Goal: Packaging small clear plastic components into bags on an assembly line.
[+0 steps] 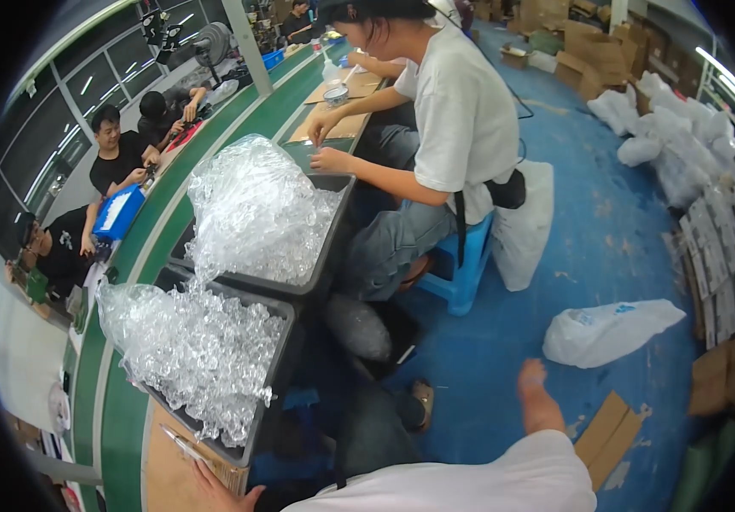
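My left hand lies with its fingers stretched out and thumb apart on the brown cardboard at the bench's near end. Its fingertips are beside a slim silver pointed tool; whether they touch it I cannot tell. Just beyond stands a black bin heaped with clear plastic pieces, partly in a clear bag. A second black bin behind it holds more such pieces under a clear bag. My right hand is held out to the right over the blue floor, its fingers smeared by motion.
A co-worker in a white shirt sits ahead on a blue stool. The green conveyor runs along the left, with other people across it. A white bag and cardboard lie on the floor; boxes and bags pile up at right.
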### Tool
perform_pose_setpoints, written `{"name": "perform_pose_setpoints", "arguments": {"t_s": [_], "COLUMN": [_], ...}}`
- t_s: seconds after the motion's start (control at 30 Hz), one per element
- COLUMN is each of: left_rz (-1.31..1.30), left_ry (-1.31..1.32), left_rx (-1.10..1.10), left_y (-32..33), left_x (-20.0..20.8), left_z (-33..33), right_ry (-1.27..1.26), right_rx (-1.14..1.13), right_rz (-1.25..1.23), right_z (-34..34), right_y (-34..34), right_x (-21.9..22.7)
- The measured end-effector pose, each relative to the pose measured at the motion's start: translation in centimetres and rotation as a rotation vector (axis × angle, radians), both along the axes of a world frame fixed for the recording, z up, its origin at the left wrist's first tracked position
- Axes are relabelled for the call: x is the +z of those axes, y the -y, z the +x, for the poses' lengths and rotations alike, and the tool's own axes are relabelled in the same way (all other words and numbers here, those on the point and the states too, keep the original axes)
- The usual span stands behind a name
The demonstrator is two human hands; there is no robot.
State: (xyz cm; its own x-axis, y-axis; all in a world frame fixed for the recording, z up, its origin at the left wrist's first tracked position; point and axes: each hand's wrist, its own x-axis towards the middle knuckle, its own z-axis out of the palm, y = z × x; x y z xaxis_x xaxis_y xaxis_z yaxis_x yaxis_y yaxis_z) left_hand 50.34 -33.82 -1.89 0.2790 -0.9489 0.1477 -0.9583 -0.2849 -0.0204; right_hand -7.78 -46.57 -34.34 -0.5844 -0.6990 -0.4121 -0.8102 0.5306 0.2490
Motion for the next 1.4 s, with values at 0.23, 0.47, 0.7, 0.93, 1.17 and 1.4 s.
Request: {"name": "perform_pose_setpoints", "arguments": {"t_s": [0.23,0.47,0.7,0.93,1.17,1.4], "left_rz": [0.235,0.308,0.347,0.338,0.257,0.22], "left_ry": [0.123,0.268,0.308,0.301,0.201,0.088], "left_rx": [0.252,0.254,0.225,0.165,0.149,0.137], "left_y": [-1.4,-2.2,-1.9,-0.9,-1.3,-2.0], "left_x": [-3.4,-3.2,-3.4,-3.9,-3.0,-3.9], "left_z": [2.1,2.8,2.5,2.4,1.4,2.4], "right_ry": [-0.346,-0.219,0.074,-0.082,0.099,0.326], "right_rx": [0.002,-0.067,-0.032,0.288,0.48,0.818], "right_rz": [0.005,0.296,0.113,0.296,0.376,0.355], "right_z": [-16.0,-19.9,-12.4,-15.6,-8.6,0.5], "right_y": [5.5,2.5,3.5,2.2,-0.4,3.0], "right_x": [1.1,-1.1,4.5,0.0,4.8,8.9]}}
